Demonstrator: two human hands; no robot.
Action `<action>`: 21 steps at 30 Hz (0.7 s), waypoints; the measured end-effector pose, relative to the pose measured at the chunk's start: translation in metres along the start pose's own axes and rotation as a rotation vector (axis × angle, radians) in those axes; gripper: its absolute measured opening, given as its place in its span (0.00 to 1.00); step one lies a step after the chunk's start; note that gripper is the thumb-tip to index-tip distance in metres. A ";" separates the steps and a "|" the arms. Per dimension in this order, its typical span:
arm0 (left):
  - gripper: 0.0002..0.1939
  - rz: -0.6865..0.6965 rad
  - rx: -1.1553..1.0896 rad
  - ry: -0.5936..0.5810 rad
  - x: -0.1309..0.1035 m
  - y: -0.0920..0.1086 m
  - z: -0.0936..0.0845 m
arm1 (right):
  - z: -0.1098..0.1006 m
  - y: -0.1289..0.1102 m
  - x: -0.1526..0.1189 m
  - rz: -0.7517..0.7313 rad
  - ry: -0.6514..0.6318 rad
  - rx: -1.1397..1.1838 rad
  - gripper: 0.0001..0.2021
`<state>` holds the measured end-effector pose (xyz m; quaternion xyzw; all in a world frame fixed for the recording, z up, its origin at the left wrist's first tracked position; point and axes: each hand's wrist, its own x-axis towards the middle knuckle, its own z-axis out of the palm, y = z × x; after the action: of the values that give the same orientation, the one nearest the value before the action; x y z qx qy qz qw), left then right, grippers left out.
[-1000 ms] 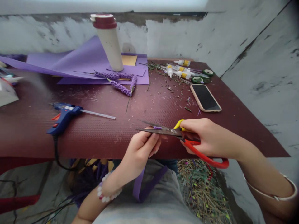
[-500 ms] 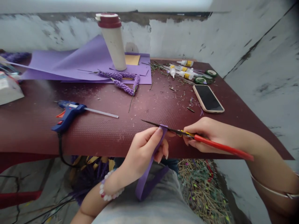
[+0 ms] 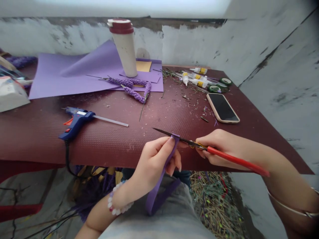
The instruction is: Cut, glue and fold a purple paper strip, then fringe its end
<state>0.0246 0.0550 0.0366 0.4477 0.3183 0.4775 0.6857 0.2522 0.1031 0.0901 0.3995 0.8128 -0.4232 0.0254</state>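
My left hand [image 3: 157,156] pinches a long purple paper strip [image 3: 155,192] near its upper end. The strip hangs below the hand and loops back over my lap. My right hand [image 3: 221,146] grips red-handled scissors [image 3: 234,158], whose dark blades point left and cross the strip's top end just above my left thumb. On the table beyond lie purple flower stems [image 3: 136,89] bent into an angular shape. To the left rests a blue hot glue gun [image 3: 78,120] with a clear glue stick in its back.
A white cup with a dark red lid [image 3: 126,49] stands on purple paper sheets [image 3: 72,73]. Small glue bottles [image 3: 199,83], green tape rolls [image 3: 214,88] and a phone [image 3: 223,108] lie at the right. Stem scraps [image 3: 216,205] fill the floor below the table edge.
Both hands, the scissors and the strip keep nearly the same pose. The view has shifted slightly, and the near left corner of the purple sheet now lies lower on the table.
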 end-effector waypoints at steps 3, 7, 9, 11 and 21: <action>0.20 -0.007 -0.051 -0.012 0.001 -0.003 -0.001 | 0.000 0.001 0.000 0.002 -0.001 -0.005 0.08; 0.25 -0.022 -0.094 0.003 0.003 -0.006 -0.003 | 0.000 0.002 -0.001 -0.013 0.004 -0.006 0.09; 0.27 -0.027 -0.112 0.008 0.004 -0.007 -0.003 | 0.000 0.002 -0.001 -0.029 0.007 -0.002 0.09; 0.26 -0.037 -0.128 0.006 0.005 -0.008 -0.003 | 0.000 0.001 0.000 -0.037 0.009 -0.007 0.10; 0.28 -0.041 -0.043 0.064 0.007 -0.008 -0.003 | 0.000 0.000 -0.001 -0.001 0.009 -0.010 0.07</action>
<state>0.0277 0.0614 0.0281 0.4107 0.3386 0.4843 0.6943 0.2529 0.1030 0.0904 0.4010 0.8152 -0.4172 0.0237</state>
